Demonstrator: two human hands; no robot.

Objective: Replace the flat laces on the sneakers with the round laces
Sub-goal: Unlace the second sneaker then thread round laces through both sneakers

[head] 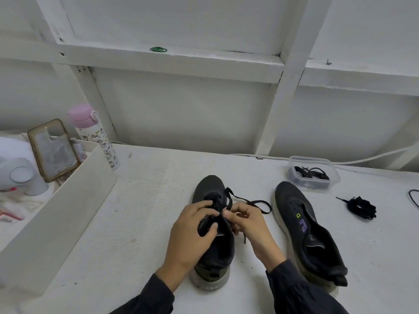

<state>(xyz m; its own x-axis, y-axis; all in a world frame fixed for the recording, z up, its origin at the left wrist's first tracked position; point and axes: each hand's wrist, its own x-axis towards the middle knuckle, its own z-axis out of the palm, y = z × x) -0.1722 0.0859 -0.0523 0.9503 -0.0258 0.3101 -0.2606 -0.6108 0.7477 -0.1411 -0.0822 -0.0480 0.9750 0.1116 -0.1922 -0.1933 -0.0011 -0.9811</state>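
White table (140,211), open left of the sneaker (210,189), meets a wall (181,109); left hand (192,232) grips that sneaker, right hand (251,227) pinches its lace (258,203).

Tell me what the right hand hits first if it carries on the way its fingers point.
The right hand points forward and left, pinching the flat lace. Almost at once it would meet the lacing of the sneaker beside it, with the left hand likely just beyond; depth there is unclear.

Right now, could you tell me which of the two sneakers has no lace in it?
The right sneaker, untouched, with bare eyelets; the left sneaker, in the left hand and right hand, has a flat lace threaded.
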